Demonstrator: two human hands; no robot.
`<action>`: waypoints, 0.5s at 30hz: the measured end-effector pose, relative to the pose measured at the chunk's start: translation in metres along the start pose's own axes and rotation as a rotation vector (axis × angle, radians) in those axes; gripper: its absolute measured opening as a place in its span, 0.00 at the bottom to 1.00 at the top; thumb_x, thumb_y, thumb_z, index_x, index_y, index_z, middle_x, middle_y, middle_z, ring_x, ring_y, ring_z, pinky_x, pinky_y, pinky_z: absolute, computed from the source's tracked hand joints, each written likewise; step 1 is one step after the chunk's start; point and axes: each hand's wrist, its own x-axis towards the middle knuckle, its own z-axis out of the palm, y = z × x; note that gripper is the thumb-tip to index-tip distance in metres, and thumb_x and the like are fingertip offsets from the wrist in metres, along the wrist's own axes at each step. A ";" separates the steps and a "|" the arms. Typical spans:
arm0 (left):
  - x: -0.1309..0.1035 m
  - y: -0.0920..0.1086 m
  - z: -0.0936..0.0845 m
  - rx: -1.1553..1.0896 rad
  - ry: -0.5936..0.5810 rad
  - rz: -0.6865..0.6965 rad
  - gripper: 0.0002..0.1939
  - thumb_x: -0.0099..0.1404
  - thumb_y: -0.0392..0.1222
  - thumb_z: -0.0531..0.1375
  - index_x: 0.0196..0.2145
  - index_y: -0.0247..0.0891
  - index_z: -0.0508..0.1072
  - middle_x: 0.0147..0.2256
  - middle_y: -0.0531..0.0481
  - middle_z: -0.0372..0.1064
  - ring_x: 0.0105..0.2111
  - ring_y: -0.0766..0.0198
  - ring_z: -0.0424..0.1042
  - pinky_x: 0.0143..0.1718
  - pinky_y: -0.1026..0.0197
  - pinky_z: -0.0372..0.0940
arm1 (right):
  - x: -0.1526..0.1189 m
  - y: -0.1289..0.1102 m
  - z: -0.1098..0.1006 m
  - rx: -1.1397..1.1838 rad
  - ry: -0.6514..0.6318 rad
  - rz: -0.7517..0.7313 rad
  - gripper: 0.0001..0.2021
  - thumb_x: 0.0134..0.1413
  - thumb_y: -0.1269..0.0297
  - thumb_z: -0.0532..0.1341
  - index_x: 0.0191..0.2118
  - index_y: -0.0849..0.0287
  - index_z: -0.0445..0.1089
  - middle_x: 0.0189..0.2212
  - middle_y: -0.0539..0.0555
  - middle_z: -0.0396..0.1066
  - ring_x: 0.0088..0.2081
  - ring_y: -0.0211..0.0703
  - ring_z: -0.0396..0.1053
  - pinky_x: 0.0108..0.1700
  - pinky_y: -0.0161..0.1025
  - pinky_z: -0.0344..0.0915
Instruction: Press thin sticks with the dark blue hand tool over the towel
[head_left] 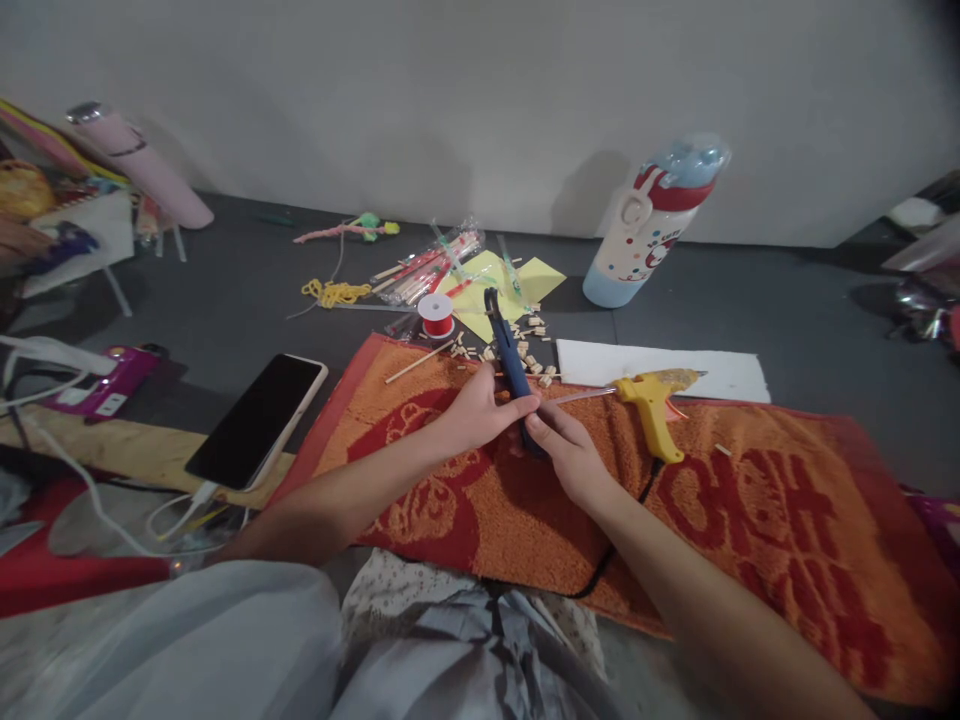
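Both hands meet over an orange and red towel (540, 520), closed around a slim dark blue hand tool (511, 358) with a dark curved tip pointing away from me. My left hand (476, 408) wraps its left side, thumb laid across it. On the right, my right hand (571, 452) grips the lower end with its thumb on top. The tool's exact kind is unclear, and fingers hide its lower part. Small cut wooden stick pieces (529, 360) lie just beyond the tip. Right of my hands rests a yellow hot glue gun (651, 410) with a see-through glue stick (581, 397) at its back.
Behind lie a red ribbon spool (436, 316), yellow paper (544, 280), bagged sticks (427, 270) and yellow yarn (335, 292). A water bottle (652, 230) stands right of them, near a white board (664, 365). A charging phone (259, 420) and power strip (105, 385) are left. Another person's hand (22, 245) shows far left.
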 end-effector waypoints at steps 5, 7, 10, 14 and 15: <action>-0.001 0.003 0.002 -0.081 -0.066 -0.100 0.30 0.51 0.54 0.69 0.39 0.41 0.55 0.29 0.56 0.67 0.17 0.68 0.68 0.18 0.59 0.66 | 0.001 -0.006 0.002 0.058 -0.002 0.047 0.23 0.45 0.41 0.65 0.34 0.58 0.67 0.22 0.47 0.64 0.23 0.38 0.62 0.27 0.38 0.60; 0.000 0.003 0.002 -0.097 -0.090 -0.132 0.31 0.51 0.55 0.69 0.40 0.41 0.53 0.27 0.58 0.66 0.14 0.66 0.67 0.16 0.58 0.66 | 0.001 -0.008 0.002 0.054 -0.014 0.047 0.23 0.46 0.41 0.64 0.32 0.58 0.67 0.21 0.48 0.64 0.23 0.38 0.63 0.27 0.38 0.60; 0.005 0.003 0.000 -0.055 -0.075 -0.124 0.30 0.51 0.53 0.70 0.40 0.40 0.55 0.28 0.55 0.68 0.18 0.66 0.69 0.20 0.58 0.67 | 0.002 -0.010 0.001 0.066 -0.031 0.044 0.22 0.46 0.41 0.64 0.30 0.58 0.67 0.20 0.48 0.65 0.23 0.38 0.64 0.27 0.37 0.59; 0.013 0.005 -0.009 0.025 -0.020 -0.075 0.24 0.54 0.53 0.67 0.39 0.36 0.62 0.35 0.47 0.71 0.28 0.64 0.73 0.28 0.59 0.69 | 0.000 -0.012 -0.001 0.135 -0.012 0.075 0.22 0.44 0.41 0.66 0.29 0.58 0.66 0.22 0.48 0.67 0.22 0.38 0.65 0.27 0.36 0.59; 0.014 0.007 -0.012 0.023 0.001 -0.050 0.22 0.57 0.54 0.65 0.39 0.36 0.63 0.35 0.47 0.71 0.29 0.63 0.73 0.29 0.60 0.69 | 0.000 -0.012 -0.002 0.146 -0.010 0.084 0.22 0.43 0.42 0.66 0.28 0.58 0.66 0.22 0.49 0.68 0.22 0.38 0.65 0.26 0.36 0.59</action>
